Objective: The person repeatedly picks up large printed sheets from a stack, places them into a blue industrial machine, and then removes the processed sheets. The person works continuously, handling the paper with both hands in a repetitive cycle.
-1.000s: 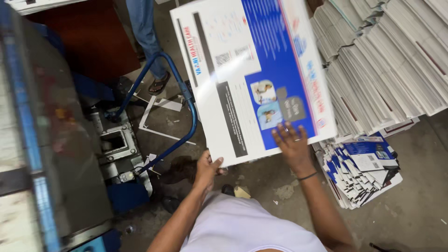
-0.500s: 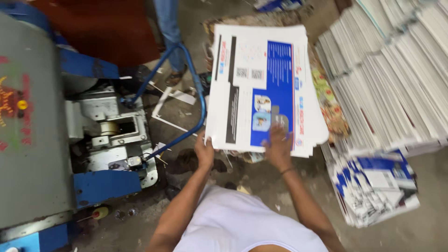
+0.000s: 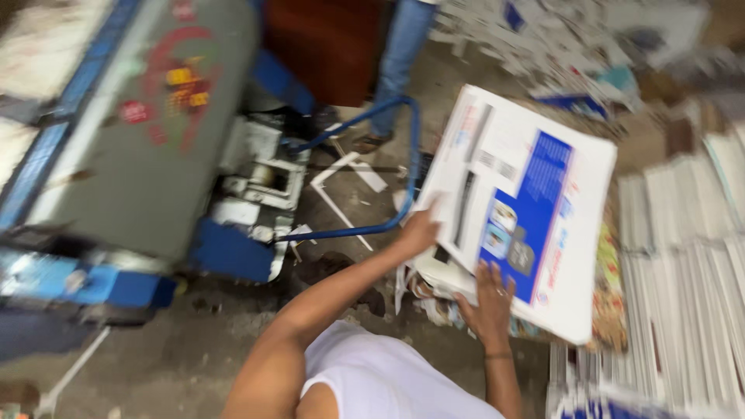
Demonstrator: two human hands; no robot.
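We see left hand (image 3: 419,231) gripping printed sheet stack (image 3: 520,209) edge, right hand (image 3: 487,304) flat on it, centre-right; machine (image 3: 147,147) upper left.

Even, fairly dim indoor light with soft shadows and no glare. Motion blur smears the whole picture, worst at the right edge and top corners; fine detail is lost.

We stand in a printing or carton-making workshop. A heavy grey and blue metal machine (image 3: 147,155) fills the left side, stacks of flat white printed cardboard sheets (image 3: 683,256) rise on the right, and paper offcuts (image 3: 349,174) litter the dirty concrete floor (image 3: 178,349). A curved blue steel handle bar (image 3: 400,171) juts beside the machine.
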